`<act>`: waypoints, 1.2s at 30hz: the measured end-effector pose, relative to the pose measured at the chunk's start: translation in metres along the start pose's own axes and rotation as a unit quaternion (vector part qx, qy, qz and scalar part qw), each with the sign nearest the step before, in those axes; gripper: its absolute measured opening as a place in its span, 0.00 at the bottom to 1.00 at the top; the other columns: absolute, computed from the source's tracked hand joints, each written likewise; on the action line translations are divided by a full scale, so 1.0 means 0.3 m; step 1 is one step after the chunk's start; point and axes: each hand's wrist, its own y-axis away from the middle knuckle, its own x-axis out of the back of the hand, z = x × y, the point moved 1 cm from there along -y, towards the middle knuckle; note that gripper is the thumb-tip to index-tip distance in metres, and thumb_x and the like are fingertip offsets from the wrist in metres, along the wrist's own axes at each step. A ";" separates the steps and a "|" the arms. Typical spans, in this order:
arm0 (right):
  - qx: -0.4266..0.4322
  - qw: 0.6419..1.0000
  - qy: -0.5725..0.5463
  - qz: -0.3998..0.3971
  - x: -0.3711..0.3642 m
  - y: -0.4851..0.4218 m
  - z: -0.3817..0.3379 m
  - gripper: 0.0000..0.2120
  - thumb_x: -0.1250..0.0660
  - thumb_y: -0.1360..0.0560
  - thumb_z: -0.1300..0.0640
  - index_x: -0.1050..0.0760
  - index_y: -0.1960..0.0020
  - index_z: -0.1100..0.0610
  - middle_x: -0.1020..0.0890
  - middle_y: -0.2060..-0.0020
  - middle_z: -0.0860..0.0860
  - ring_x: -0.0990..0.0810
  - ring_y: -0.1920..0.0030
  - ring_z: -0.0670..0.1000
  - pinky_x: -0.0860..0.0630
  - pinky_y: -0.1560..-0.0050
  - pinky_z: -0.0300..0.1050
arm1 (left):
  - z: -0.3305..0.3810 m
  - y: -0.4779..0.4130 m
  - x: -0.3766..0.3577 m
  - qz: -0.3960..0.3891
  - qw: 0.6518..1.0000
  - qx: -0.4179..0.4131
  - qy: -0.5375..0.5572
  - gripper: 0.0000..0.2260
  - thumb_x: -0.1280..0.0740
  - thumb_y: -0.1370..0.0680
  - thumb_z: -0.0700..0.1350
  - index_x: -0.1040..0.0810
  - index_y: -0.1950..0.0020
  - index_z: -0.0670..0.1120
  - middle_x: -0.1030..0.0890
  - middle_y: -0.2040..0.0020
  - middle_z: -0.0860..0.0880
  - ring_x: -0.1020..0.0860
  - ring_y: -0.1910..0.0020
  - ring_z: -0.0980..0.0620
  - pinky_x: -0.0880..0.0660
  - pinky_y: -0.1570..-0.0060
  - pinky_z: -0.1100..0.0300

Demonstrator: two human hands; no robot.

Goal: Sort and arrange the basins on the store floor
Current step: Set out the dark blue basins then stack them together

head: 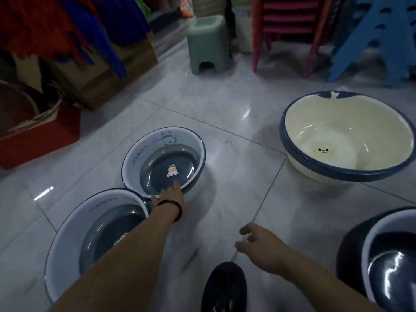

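Observation:
A small blue-grey panda basin [144, 152] sits on the tiled floor at centre left, and my left hand [169, 195] grips its near rim, fingers inside and thumb outside. A larger basin of the same print [74, 224] lies at lower left under my forearm. A stack of cream basins with blue rims [351, 122] stands at the right. A dark blue basin [373, 242] is cut off at the lower right. My right hand [258, 246] hovers over the floor with loosely bent fingers, holding nothing.
A green stool [208, 45] stands at the back, with stacked red stools [290, 30] and blue stools [378, 39] to its right. A red box [40, 134] and cardboard boxes line the left. My dark shoe [225, 287] is at the bottom.

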 end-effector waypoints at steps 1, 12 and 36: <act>-0.004 1.000 0.002 -0.004 -0.009 -0.008 0.005 0.25 0.34 0.18 0.46 0.32 0.24 0.53 0.24 0.31 0.55 0.22 0.38 0.53 0.26 0.40 0.44 | 0.004 0.011 -0.014 0.019 1.000 -0.010 -0.014 0.39 0.32 0.24 0.58 0.47 0.19 0.53 0.34 0.23 0.48 0.34 0.24 0.44 0.43 0.26 0.36; -0.014 0.997 -0.002 0.077 -0.004 0.060 0.048 0.11 0.35 0.19 0.51 0.23 0.39 0.54 0.20 0.52 0.46 0.22 0.54 0.44 0.32 0.63 0.34 | 0.014 0.355 -0.225 0.126 0.953 0.188 0.199 0.38 0.26 0.32 0.55 0.39 0.27 0.54 0.43 0.25 0.44 0.40 0.28 0.39 0.37 0.32 0.40; 0.004 0.974 -0.118 0.192 0.290 0.447 0.041 0.13 0.31 0.22 0.49 0.26 0.41 0.53 0.18 0.50 0.54 0.17 0.51 0.54 0.20 0.56 0.46 | 0.118 0.769 0.100 0.078 0.803 0.151 0.571 0.15 0.33 0.25 0.35 0.28 0.39 0.43 0.21 0.44 0.40 0.23 0.58 0.41 0.19 0.61 0.46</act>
